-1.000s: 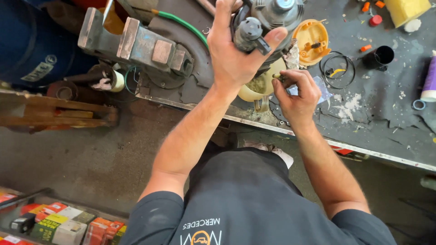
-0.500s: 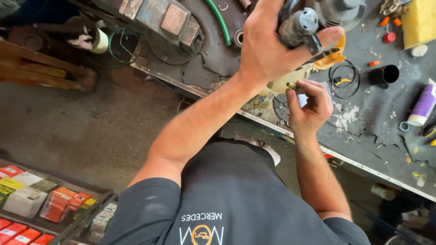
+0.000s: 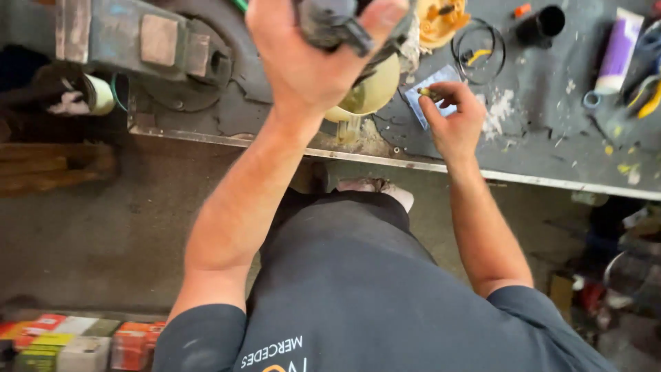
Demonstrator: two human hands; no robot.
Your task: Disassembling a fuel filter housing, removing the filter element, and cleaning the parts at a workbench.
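Observation:
My left hand [image 3: 310, 62] is raised close to the camera and grips a dark grey cylindrical pump part [image 3: 334, 24] with a cream plastic housing [image 3: 368, 93] hanging below it. My right hand [image 3: 451, 120] rests over the workbench [image 3: 537, 148] and pinches a small yellowish-green piece [image 3: 428, 91] between thumb and fingers, just above a blue-grey sheet [image 3: 441, 79] lying on the bench. The two hands are a short way apart.
A grey bench vise [image 3: 148, 41] stands at the back left. An orange plastic part [image 3: 441, 21], a wire ring [image 3: 482, 45], a black cup [image 3: 544, 21] and a white and purple tube [image 3: 620, 48] lie on the bench. Coloured boxes [image 3: 76, 341] sit on the floor at lower left.
The view has shifted, and my left hand with the pump part has come up nearer the camera. My right hand stays low over the bench with the small piece in its fingers.

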